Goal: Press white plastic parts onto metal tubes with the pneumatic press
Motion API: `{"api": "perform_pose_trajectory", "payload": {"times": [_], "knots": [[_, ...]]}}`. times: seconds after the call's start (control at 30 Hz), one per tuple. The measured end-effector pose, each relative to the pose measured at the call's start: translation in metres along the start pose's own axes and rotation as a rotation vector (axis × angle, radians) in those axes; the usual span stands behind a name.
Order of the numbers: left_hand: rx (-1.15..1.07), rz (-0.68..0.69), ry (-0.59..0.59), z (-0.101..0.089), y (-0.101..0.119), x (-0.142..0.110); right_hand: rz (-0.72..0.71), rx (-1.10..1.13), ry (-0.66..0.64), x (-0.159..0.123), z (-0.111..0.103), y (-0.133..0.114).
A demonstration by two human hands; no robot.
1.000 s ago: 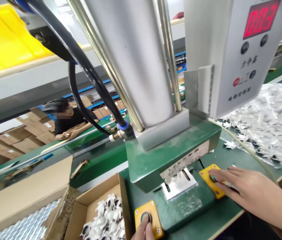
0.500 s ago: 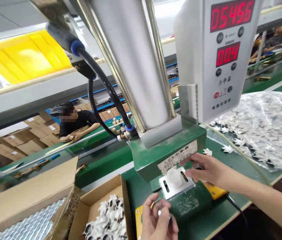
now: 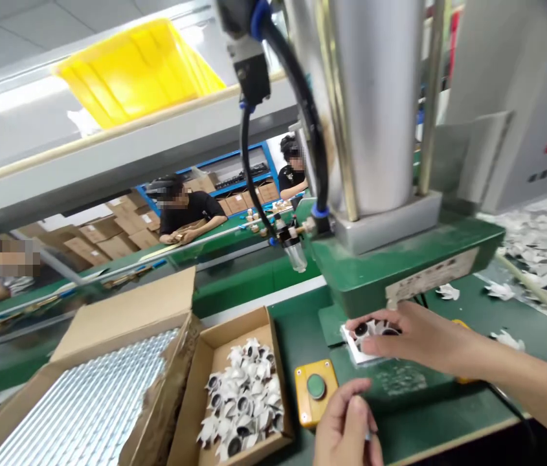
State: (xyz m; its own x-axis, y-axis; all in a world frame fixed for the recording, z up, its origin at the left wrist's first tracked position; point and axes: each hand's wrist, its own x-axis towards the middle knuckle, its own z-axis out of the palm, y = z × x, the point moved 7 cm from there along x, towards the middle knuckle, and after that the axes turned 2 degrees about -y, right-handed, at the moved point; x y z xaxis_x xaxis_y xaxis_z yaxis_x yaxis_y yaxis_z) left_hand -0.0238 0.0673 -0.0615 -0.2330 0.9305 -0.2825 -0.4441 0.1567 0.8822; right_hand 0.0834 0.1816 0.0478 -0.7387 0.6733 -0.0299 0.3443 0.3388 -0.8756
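Left hand (image 3: pixel 346 430) at the bottom edge, thumb and fingers pinched on a slim pin (image 3: pixel 367 435), though it is too small to identify with confidence. It hangs just beside a yellow push-button box (image 3: pixel 305 404) with a green button. Right hand (image 3: pixel 413 340) lies farther up, fingers spread, tips on white parts (image 3: pixel 373 330) seated on a white plate (image 3: pixel 357 351). This plate sits on the green press base (image 3: pixel 399 265), below the steel cylinder (image 3: pixel 375 110). To the left, a cardboard tray (image 3: pixel 205 369) holds more white parts, and a clear bag (image 3: pixel 540 239) of them lies at right. Co-worker (image 3: pixel 188 213) leans at a distant belt. Risk: pressing the button with fingers on the plate could crush them; a slip could also knock the parts out of seat.
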Motion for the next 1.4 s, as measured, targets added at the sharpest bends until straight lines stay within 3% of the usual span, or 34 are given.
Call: {"api": "perform_pose_trajectory", "payload": {"times": [0.23,0.37,0.47,0.57,0.73,0.83,0.9,1.03,1.2,1.3,1.4], "knots": [[-0.045,-0.034,-0.038,-0.006,-0.015,0.002,-0.120,0.146,-0.180,0.069,0.097,-0.056],[-0.081,0.033,0.001,-0.015,-0.009,0.002,-0.250,0.065,-0.100,0.080,0.105,-0.081],[-0.110,0.051,0.041,-0.020,-0.007,0.002,-0.306,-0.013,-0.049,0.057,0.088,-0.072],[-0.161,0.060,0.048,-0.017,-0.002,0.001,-0.244,-0.087,0.044,0.019,0.054,-0.030],[-0.234,0.083,0.038,0.014,0.027,0.010,-0.001,-0.319,0.368,-0.057,-0.041,0.069],[-0.347,0.118,-0.004,0.044,0.052,0.031,0.062,-0.603,0.491,-0.095,-0.088,0.109],[-0.441,0.115,-0.049,0.065,0.061,0.047,0.054,-0.776,0.465,-0.108,-0.098,0.130],[-0.534,0.100,-0.146,0.096,0.066,0.065,-0.010,-0.828,0.431,-0.113,-0.085,0.168],[-0.616,0.037,-0.218,0.110,0.058,0.063,-0.013,-0.681,0.461,-0.109,-0.081,0.175],[-0.647,-0.003,-0.241,0.115,0.056,0.063,0.048,-0.490,0.567,-0.113,-0.099,0.153],[-0.623,-0.039,-0.231,0.117,0.054,0.061,0.002,-0.286,0.600,-0.110,-0.104,0.111]]}}
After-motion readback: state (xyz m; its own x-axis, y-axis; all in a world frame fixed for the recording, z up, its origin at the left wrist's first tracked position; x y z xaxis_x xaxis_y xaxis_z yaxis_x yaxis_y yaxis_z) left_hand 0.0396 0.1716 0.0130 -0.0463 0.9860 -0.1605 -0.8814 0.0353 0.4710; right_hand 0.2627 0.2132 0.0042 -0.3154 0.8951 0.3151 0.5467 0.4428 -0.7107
